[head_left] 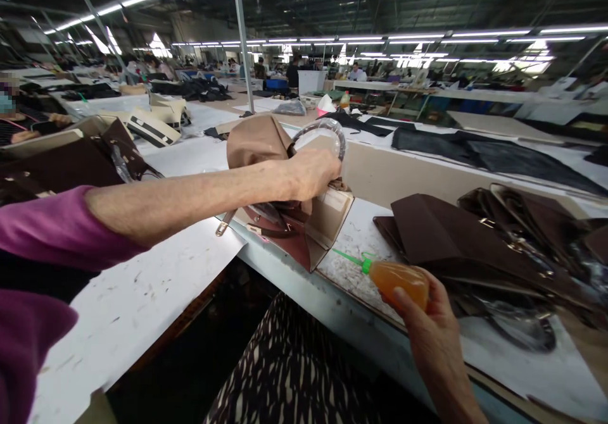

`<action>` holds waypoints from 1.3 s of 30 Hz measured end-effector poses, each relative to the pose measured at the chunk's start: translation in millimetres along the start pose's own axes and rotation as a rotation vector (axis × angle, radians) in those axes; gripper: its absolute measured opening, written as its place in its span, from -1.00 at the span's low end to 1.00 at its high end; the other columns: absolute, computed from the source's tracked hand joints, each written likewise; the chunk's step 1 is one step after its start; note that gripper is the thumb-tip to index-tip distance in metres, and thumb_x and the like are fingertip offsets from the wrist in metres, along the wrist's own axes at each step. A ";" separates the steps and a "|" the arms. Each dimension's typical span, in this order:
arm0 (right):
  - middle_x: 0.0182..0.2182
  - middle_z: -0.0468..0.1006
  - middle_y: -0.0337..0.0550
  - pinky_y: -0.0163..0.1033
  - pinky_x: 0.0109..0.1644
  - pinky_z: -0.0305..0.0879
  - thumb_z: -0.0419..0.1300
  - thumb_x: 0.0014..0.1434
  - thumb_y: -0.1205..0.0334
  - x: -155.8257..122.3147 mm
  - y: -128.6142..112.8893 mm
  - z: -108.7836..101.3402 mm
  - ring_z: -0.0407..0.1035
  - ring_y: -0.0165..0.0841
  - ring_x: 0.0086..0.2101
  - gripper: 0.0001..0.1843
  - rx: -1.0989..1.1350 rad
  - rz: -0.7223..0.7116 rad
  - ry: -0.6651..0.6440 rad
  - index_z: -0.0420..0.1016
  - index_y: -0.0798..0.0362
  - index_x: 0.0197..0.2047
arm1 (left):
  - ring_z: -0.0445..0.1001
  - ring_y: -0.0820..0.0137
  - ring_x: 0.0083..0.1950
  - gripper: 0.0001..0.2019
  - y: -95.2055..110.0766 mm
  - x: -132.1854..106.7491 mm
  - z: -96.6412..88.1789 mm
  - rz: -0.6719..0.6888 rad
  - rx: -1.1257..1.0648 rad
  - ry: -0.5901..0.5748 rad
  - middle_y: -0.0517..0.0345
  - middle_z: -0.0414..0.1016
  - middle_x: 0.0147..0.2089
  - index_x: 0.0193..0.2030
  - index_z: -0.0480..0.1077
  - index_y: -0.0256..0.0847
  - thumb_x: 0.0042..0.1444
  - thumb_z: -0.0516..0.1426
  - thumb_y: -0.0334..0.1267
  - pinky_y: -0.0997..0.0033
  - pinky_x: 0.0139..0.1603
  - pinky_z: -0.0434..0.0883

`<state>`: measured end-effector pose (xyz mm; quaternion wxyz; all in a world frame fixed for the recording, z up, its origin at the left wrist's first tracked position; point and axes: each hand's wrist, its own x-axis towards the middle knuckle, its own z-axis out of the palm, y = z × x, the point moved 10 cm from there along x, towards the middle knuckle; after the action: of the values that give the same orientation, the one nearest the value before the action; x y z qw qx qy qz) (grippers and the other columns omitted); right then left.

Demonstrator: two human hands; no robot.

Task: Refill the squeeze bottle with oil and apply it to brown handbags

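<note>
My left hand [311, 174]: reached across my body, fingers curled closed over the top of a tan leather handbag with a dark brown lining [259, 139]; the fingertips are hidden behind it.
Handbag: stands on the white, ink-marked worktable [142, 297] in front of me, its flap hanging open toward me.
Handbag handle [327, 126]: an arched loop wrapped in clear plastic, rising just above my left knuckles.
My right hand [427, 329]: low and near me, fingers wrapped around a small soft orange squeeze bottle [396, 280].
Bottle tip: a thin green nozzle [351, 259] points left toward the handbag, close to it but apart.
Right of the bottle: a heap of dark brown leather bags with metal clasps [451, 234] lies on the table.
My arm: a purple sleeve [52, 228] is pushed up above the elbow.
Far background: other people at long tables under strip lights, too small to describe.
</note>
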<state>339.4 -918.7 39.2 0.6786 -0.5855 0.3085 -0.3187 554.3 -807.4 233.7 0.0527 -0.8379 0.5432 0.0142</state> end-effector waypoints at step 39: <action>-0.15 0.52 -0.14 -0.11 -0.13 0.43 0.42 -0.17 -0.01 8.9 23.8 31.7 0.44 -0.14 -0.20 -0.29 -0.303 -0.007 -0.139 0.34 -0.03 0.04 | 0.44 0.22 -0.20 -0.77 9.6 -101.9 59.2 -0.012 0.100 0.073 -0.01 0.44 -0.21 -0.19 0.31 -0.32 -0.04 0.15 -0.48 0.30 -0.26 0.35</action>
<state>371.6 -904.1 19.2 0.6013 -0.7028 0.3033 -0.2294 505.8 -712.5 182.4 0.0747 -0.8375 0.5396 -0.0441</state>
